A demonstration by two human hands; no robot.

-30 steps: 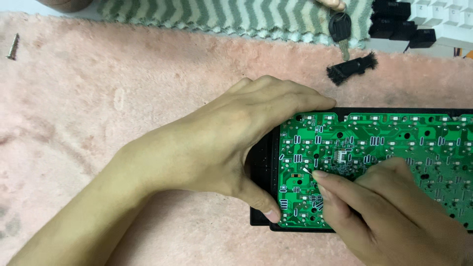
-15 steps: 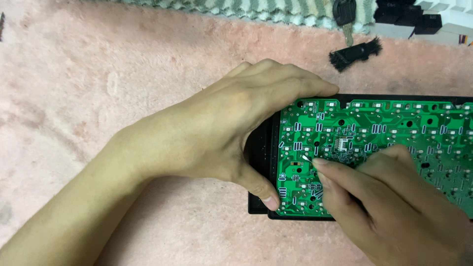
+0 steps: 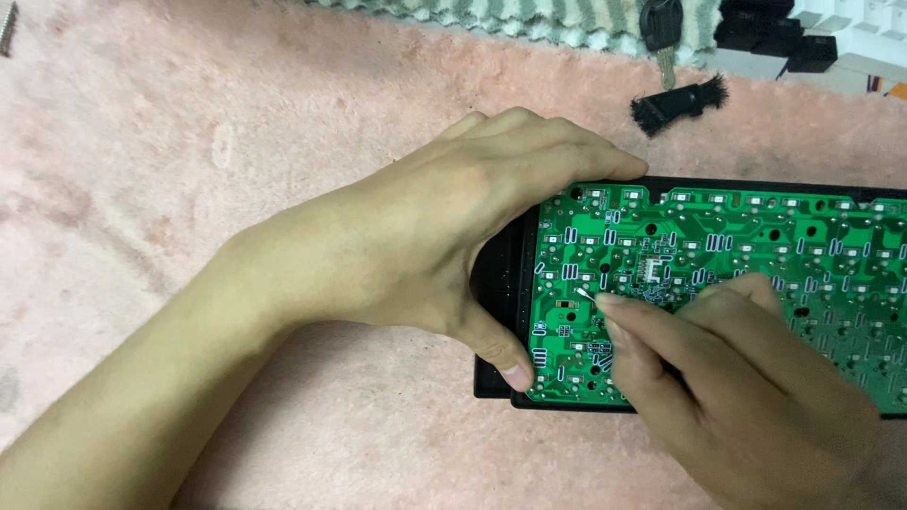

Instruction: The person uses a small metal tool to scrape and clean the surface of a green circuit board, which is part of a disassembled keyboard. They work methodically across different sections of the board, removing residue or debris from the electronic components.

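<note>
A green circuit board (image 3: 746, 255) lies in a black keyboard case (image 3: 496, 274) on a pink fuzzy mat. My left hand (image 3: 444, 236) grips the left end of board and case, fingers over the top edge and thumb on the bottom left corner. My right hand (image 3: 727, 378) rests on the board and pinches a small white-tipped stick (image 3: 586, 295), whose tip touches the board near a black spot on its left part.
The pink mat (image 3: 189, 189) covers the surface. A small black brush (image 3: 680, 99) lies above the board. Black keycaps (image 3: 765, 33) and white parts sit at the top right, beside a striped green-white cloth (image 3: 529, 17). A screw (image 3: 9, 26) lies top left.
Both hands hold nearly the same pose on the board. The white tip has shifted only slightly; the view itself has drifted a little.
</note>
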